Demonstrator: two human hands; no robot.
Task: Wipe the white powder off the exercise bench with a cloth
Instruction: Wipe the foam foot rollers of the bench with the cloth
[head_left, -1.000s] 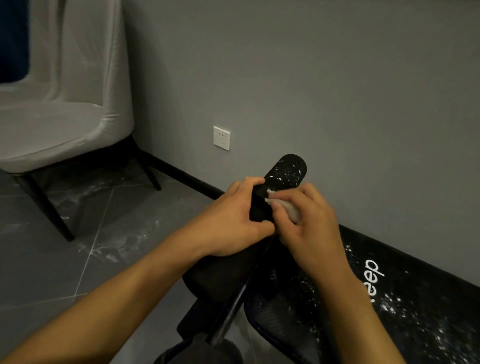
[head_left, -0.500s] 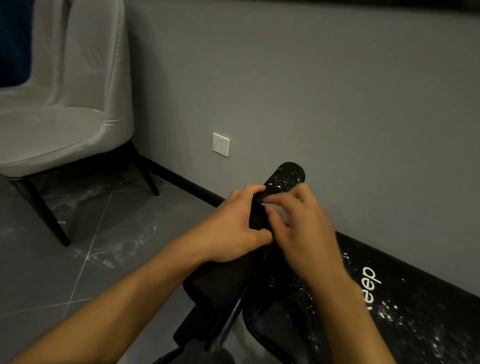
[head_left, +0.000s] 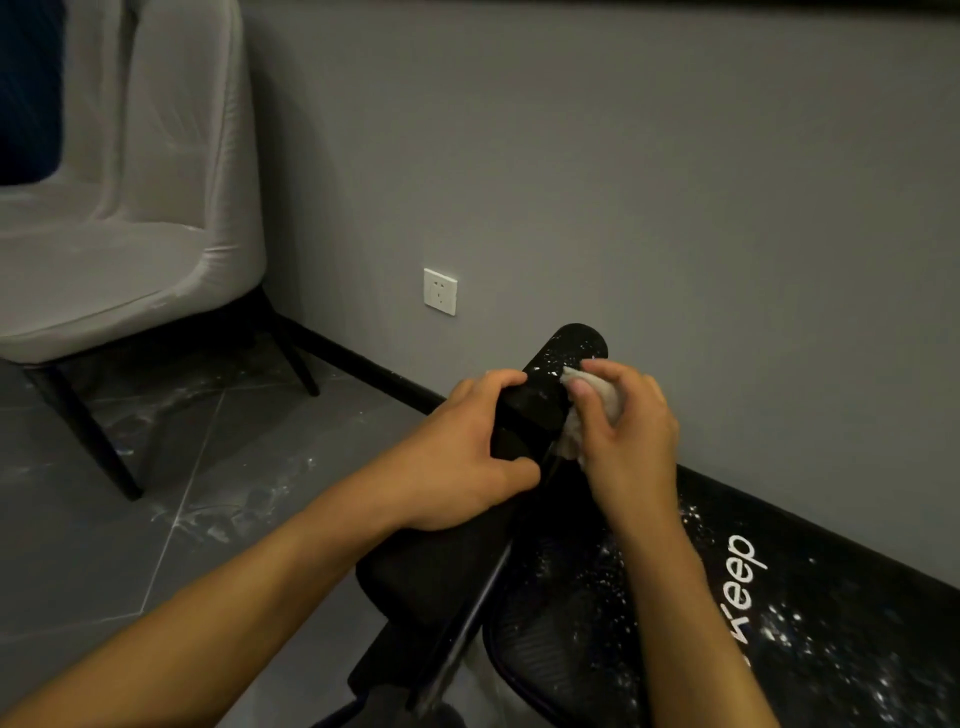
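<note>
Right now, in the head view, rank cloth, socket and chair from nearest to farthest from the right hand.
1. Cloth, held in the right hand.
2. Socket, on the wall, up-left.
3. Chair, far left on the floor.

grey wall (head_left: 623, 182), pale chair (head_left: 130, 234)

Black exercise bench (head_left: 831, 639) flecked with white powder (head_left: 779, 631) (white lettering too), off-white cloth (head_left: 605, 402), grey wall (head_left: 623, 182), pale grey chair (head_left: 130, 208), white socket (head_left: 440, 291)

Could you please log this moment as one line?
wiping foam roller | left hand grips roller | right hand holds cloth against it | powder left on bench pad
</note>
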